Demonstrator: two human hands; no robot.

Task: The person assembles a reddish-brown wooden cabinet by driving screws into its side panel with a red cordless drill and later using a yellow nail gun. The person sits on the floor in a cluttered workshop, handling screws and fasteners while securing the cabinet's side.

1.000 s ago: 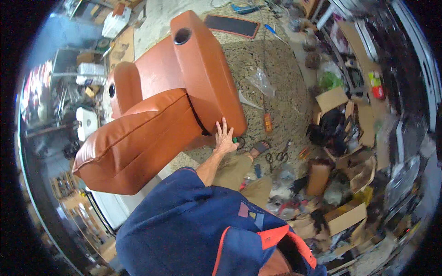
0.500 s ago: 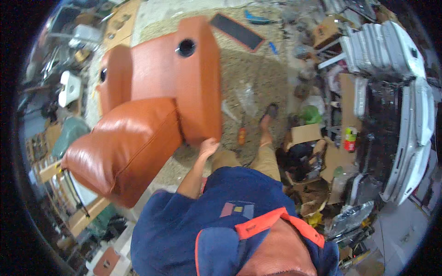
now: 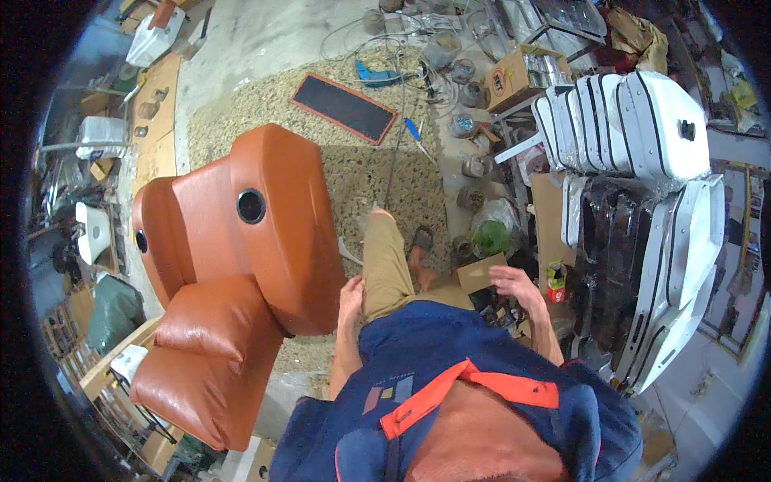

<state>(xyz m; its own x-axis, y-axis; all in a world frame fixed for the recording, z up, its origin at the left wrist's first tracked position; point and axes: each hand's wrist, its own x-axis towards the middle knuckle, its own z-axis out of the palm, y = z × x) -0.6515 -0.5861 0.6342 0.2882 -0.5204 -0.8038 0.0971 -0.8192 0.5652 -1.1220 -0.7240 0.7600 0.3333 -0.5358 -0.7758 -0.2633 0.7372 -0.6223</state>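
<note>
An orange leather armchair (image 3: pixel 241 273) with round cup holes in its arms stands on a speckled carpet (image 3: pixel 361 173). My left hand (image 3: pixel 351 294) lies flat against the near end of the chair's right arm, fingers straight, holding nothing. My right hand (image 3: pixel 516 287) hovers with its fingers spread and empty above a small cardboard box (image 3: pixel 479 274) on the floor. My leg in tan trousers (image 3: pixel 385 261) and a sandalled foot (image 3: pixel 421 238) stand between the two hands. My blue top with an orange strap fills the lower middle.
White moulded shells (image 3: pixel 642 128) and black ones (image 3: pixel 614 241) are stacked at the right. A black mat with an orange rim (image 3: pixel 344 107), a blue drill (image 3: pixel 377 75), jars, cables and a cardboard box (image 3: pixel 526 76) lie beyond the chair. Wooden boards and clutter line the left.
The view has swung so the chair sits further left and upright. My left hand stays at the chair's arm end. My right hand has come into view, open, at the right.
</note>
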